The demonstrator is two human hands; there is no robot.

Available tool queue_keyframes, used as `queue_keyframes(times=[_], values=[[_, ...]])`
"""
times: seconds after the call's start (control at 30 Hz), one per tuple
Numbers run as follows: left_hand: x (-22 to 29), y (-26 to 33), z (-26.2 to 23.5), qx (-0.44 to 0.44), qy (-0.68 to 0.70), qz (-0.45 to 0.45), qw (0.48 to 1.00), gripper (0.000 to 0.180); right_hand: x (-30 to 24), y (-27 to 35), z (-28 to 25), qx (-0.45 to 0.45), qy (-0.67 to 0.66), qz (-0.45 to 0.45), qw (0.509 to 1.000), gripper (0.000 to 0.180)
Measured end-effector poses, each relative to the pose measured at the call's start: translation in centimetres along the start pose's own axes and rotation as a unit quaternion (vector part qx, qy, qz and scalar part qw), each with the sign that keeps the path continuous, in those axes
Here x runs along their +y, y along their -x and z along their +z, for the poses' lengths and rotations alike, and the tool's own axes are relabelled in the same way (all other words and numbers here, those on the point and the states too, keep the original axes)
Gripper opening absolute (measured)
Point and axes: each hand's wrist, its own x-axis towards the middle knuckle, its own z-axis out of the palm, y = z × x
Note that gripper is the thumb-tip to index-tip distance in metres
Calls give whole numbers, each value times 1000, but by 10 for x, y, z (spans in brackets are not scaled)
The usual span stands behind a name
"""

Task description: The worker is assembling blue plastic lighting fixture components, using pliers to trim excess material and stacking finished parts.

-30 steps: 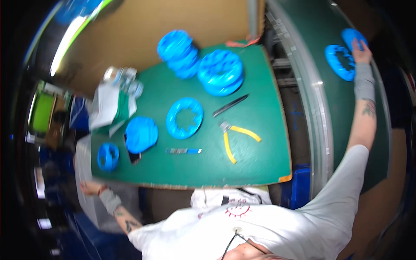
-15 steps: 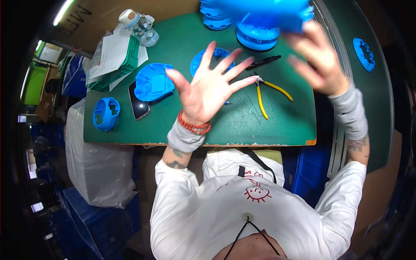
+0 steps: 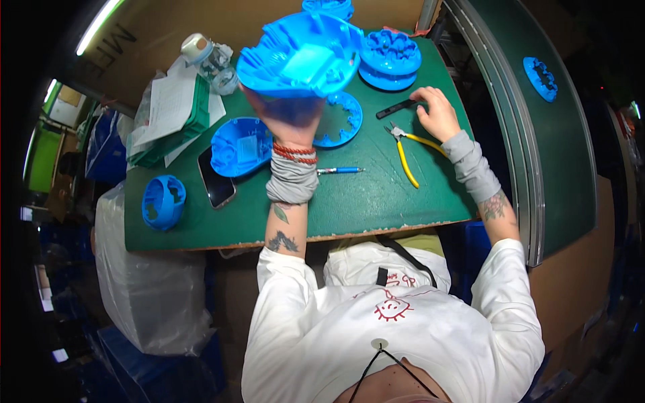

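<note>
Green matting covers the counter, its near edge worn and frayed just in front of the seated person in a white shirt. Nearest that edge lie a blue pen and, toward the right, yellow-handled pliers. A dark phone rests left of centre, touching a blue shell half, and a small blue ring-shaped part sits by the left edge.

Half a second ago both hands were spread open above the middle of the counter. Now the left hand is closed around a large blue moulded housing, lifted clear of the surface and tilted so its hollow inside faces the person. The right hand has dropped to the counter near the right edge, fingers curled loosely on a slim black tool; whether it truly grips it I cannot tell. I judge the housing is now up for inspection or fitting, with the tool being fetched for it.

Beyond, a flat blue toothed ring lies partly behind the raised housing, a stack of blue discs stands at the far edge, and a green tray of papers occupies the far left corner.
</note>
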Motion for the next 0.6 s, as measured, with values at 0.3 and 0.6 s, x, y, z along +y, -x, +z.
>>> queue_keyframes(times=[0.3,0.6], values=[[-14,35,-1,-89,88,-155,980,102,-80,96,2,-135,239,103,956,90],[-31,50,-55,-147,115,-186,965,96,-78,110,-39,103,-292,223,924,42]])
